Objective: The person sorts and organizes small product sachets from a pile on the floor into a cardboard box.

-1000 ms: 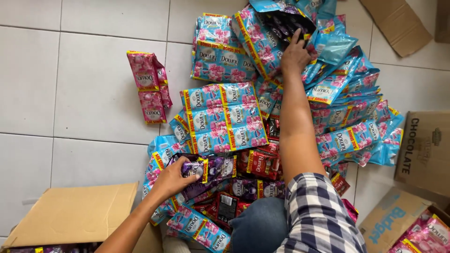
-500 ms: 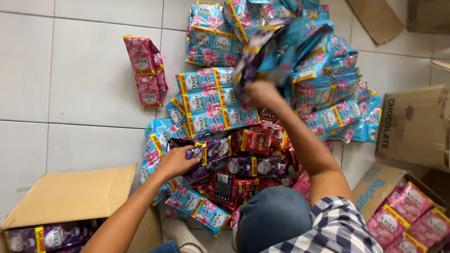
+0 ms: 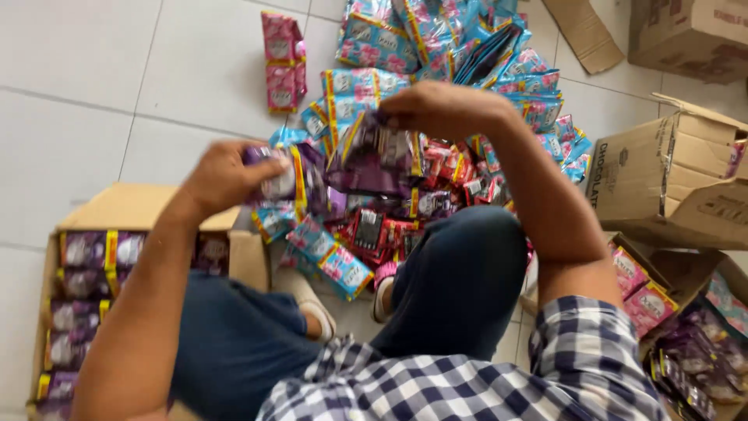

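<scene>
head view, looking down at a seated person sorting strips of sachets on a tiled floor (image 3: 93,70). the left hand (image 3: 226,175) is clenched around one end of a purple sachet strip (image 3: 292,175); the right hand (image 3: 444,109) pinches the top of a second purple sachet strip (image 3: 374,152), which hangs from its fingers above the pile. both strips are blurred, so whether they touch each other cannot be told. below and beyond the hands lies a loose heap: red sachets (image 3: 452,168) near the knees, blue sachet strips (image 3: 366,86) further out, and a pink pack (image 3: 280,62) set apart at the upper left. an open box (image 3: 117,210) beside the left knee already holds rows of purple strips (image 3: 86,249) along its near side. further boxes with pink and purple packs (image 3: 647,292) stand at the right, next to a plain brown carton (image 3: 670,179).

judged from this arrangement, the step in hand is gathering purple strips into one bundle. doing it well calls for squaring the strip edges together, keeping a firm pinch at the top seam so no sachet tears off, and holding the bundle clear of the red and blue pieces so none is dragged along.
</scene>
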